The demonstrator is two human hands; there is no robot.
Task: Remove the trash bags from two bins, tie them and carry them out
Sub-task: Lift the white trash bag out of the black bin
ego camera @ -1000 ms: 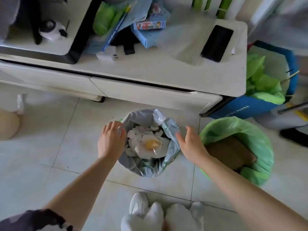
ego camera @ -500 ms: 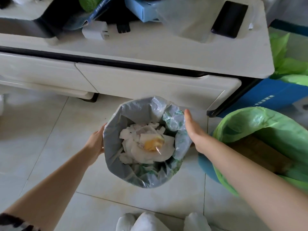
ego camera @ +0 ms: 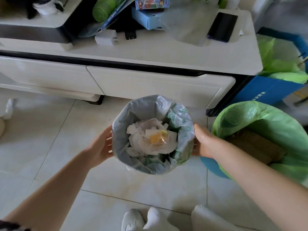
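Note:
A small bin lined with a grey trash bag (ego camera: 121, 130) stands on the tiled floor before me, full of crumpled white paper and a yellowish wrapper (ego camera: 155, 139). My left hand (ego camera: 101, 144) cups the bag's left side. On the opposite side my right hand (ego camera: 204, 142) does the same. The fingertips of both hands are hidden under the folded-over rim. Right of it is a blue bin (ego camera: 211, 165) lined with a green trash bag (ego camera: 250, 117) and holding brown cardboard (ego camera: 255, 145).
A low white cabinet (ego camera: 150, 82) with drawers runs behind the bins, with a black phone (ego camera: 222, 27), boxes and a plastic sheet on top. A blue box (ego camera: 266, 90) with green bags stands at the right. My white-socked feet (ego camera: 133, 219) are below.
Both hands have come down from above the grey bag's rim to its two sides and now clasp it. The view has dipped closer to the bin.

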